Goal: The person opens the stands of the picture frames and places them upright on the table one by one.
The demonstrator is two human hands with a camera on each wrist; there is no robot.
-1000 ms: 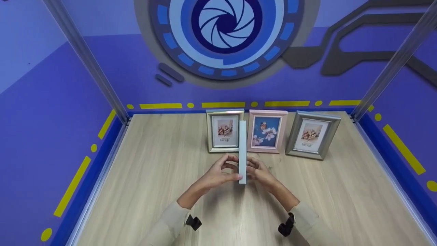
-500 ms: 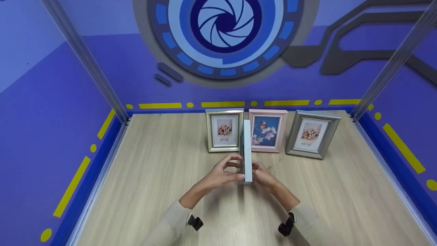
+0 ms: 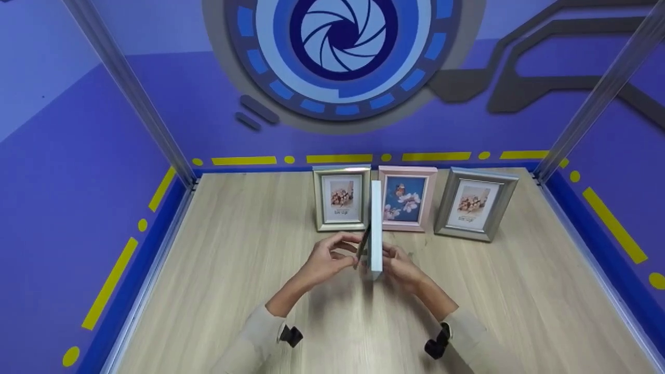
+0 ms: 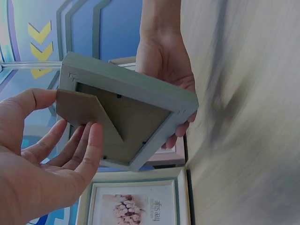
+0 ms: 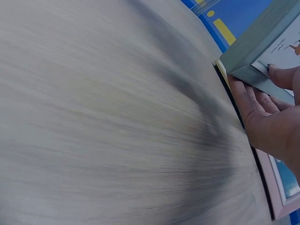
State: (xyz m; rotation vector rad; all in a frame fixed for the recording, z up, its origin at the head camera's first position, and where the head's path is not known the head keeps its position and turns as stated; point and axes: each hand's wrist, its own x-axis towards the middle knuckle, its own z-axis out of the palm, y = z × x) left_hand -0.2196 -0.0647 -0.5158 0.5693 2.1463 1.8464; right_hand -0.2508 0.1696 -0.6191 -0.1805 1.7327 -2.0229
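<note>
A pale grey-green photo frame [image 3: 376, 228] is held upright, edge-on in the head view, over the middle of the table. My right hand [image 3: 400, 267] grips it from the right, thumb on the front and fingers along the frame's edge in the right wrist view. On its brown back, a flat support leg [image 4: 84, 110] stands out at an angle. My left hand [image 3: 328, 259] pinches this leg at its free end, fingers curled around its edges. Most of the frame's front is hidden in the head view; the right wrist view shows part of its white picture [image 5: 283, 47].
Behind the hands stand a gold photo frame [image 3: 318, 200], a pink photo frame [image 3: 433, 200] and a dark silver photo frame [image 3: 499, 213], close to the blue back wall [image 3: 171, 104]. The wooden table [image 3: 234, 249] has metal posts at its far corners.
The held frame has shifted slightly right and turned a little. My left hand has drawn left, swinging the support leg out from the frame's back.
</note>
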